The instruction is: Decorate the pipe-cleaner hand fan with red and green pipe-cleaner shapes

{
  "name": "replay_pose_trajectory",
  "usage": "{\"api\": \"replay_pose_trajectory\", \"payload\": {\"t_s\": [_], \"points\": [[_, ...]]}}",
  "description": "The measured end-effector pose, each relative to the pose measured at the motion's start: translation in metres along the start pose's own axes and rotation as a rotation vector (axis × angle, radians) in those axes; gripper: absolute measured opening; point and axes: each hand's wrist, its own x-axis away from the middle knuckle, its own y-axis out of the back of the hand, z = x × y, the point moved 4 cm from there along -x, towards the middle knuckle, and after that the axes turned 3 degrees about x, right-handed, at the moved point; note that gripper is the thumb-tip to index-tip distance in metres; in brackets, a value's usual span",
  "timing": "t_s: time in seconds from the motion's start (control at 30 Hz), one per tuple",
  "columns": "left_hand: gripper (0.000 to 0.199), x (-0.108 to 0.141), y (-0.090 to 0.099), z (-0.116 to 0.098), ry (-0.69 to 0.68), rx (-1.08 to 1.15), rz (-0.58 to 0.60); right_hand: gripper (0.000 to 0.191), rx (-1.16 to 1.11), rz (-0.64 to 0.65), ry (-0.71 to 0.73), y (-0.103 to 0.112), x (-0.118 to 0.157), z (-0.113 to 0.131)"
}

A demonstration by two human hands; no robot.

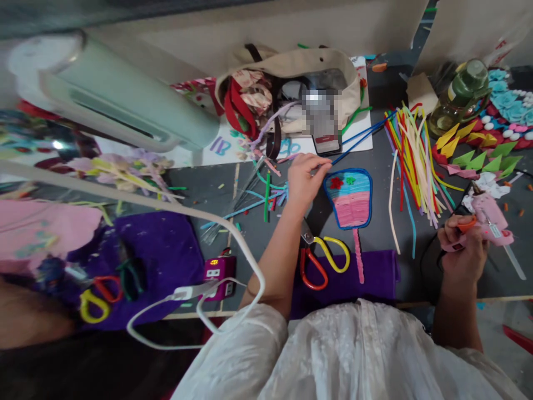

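Note:
My left hand [308, 175] pinches the end of a blue pipe cleaner [357, 145] with thumb and finger; its far end reaches the loose bundle. In my right hand [464, 239] is a pink hot glue gun [491, 216], its nozzle pointing up and away, with a glue stick out of the back. Between my hands lies a fan shape of pipe cleaners [352, 210], light blue over pink, edged in dark blue, with small red and green flowers and a pink handle. Scissors [308, 238] with red and yellow handles lie beside my left forearm.
A bundle of coloured pipe cleaners [416, 166] lies right of the fan. Behind stand a cloth bag [350, 61], a phone [327, 144] and a green bottle [468, 89]. A white cable [245, 239] loops near a purple power socket [220, 275]. Another person's arm [29, 316] is at left.

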Motion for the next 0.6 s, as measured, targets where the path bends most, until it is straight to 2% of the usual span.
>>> {"api": "replay_pose_trajectory", "payload": {"t_s": [0.1,0.2,0.27,0.37,0.43,0.6], "points": [[0.014,0.013,0.032,0.013,0.121,-0.001,-0.223,0.023,-0.001,0.000,0.003,0.000,-0.001,-0.001],[0.012,0.033,0.045,0.017,0.179,-0.039,-0.304,0.024,0.005,0.008,-0.002,-0.002,0.000,-0.002],[0.012,0.046,0.041,0.013,0.162,-0.097,-0.281,0.024,0.017,0.008,-0.011,-0.003,0.001,-0.002],[0.016,0.060,0.022,-0.002,0.059,-0.154,-0.075,0.024,0.034,0.002,0.000,-0.004,0.003,0.002],[0.018,0.064,0.010,-0.011,0.023,-0.157,0.006,0.025,0.041,-0.001,0.014,-0.005,0.004,0.005],[0.020,0.056,-0.005,-0.021,0.076,-0.171,-0.010,0.017,0.044,0.005,0.019,-0.006,0.007,0.008]]}}
